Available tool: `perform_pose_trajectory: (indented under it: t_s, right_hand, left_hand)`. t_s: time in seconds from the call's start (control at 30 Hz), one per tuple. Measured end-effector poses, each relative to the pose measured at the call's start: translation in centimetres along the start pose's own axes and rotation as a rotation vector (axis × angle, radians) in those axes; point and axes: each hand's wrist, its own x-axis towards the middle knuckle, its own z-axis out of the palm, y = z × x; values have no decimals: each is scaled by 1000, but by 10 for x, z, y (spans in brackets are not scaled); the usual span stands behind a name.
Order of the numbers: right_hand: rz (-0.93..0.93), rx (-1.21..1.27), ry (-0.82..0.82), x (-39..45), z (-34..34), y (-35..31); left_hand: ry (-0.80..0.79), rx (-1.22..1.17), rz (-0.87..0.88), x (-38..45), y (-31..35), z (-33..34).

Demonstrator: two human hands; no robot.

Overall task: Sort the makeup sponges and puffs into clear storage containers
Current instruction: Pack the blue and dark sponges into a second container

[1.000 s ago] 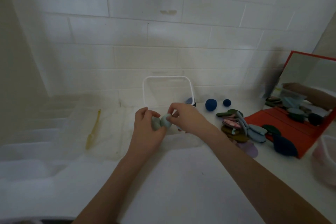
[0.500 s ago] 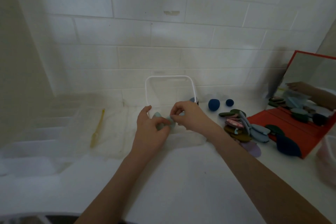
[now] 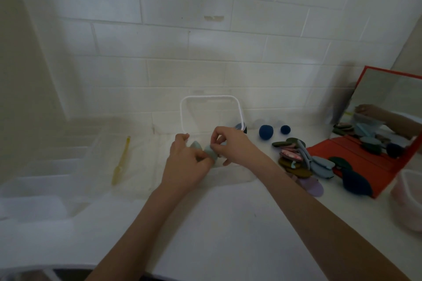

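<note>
Meeting over the middle of the white counter [image 3: 205,223], the left hand [image 3: 186,166] and right hand [image 3: 235,146] both pinch pale blue-green makeup puffs [image 3: 209,151] between thumb and fingers [image 3: 214,141], the puffs held together just above the surface and just in front of a clear storage container [image 3: 211,113] with a white rim that stands open against the painted block wall [image 3: 205,41]. A dark blue sponge shows through the container's right wall, partly hidden by the right hand. To the right, close behind the right wrist, two round dark blue sponges [image 3: 266,131] sit near the wall, and a loose pile of flat puffs [image 3: 296,159] in olive, pink, grey-blue and lilac crowds the counter up to a red-framed folding mirror [image 3: 370,159], whose base carries more dark puffs and whose glass reflects a hand. Another clear tub [image 3: 408,198] sits at the far right edge, cut off by the frame. To the left, a yellow slim tool [image 3: 122,159] lies on a clear plastic sheet or lid, with more clear lidded bins [image 3: 45,185] stacked towards the left edge; their outlines are hard to separate. The broadest open stretch of counter lies near the viewer, between and beneath both forearms, ending at the counter's front edge at the bottom left.
</note>
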Motion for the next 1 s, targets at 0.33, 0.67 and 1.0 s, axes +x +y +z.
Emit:
perform_pose_trajectory:
  t_s: [0.33, 0.67, 1.0]
  right_hand:
    - [49, 95, -42, 4, -4, -5]
    - [192, 537, -46, -3, -11, -2]
    - [190, 862, -109, -4, -16, -6]
  left_hand:
    - [-209, 264, 35, 35, 6, -13]
    - [-190, 225, 19, 32, 2, -9]
    - [-153, 139, 6, 32, -3, -5]
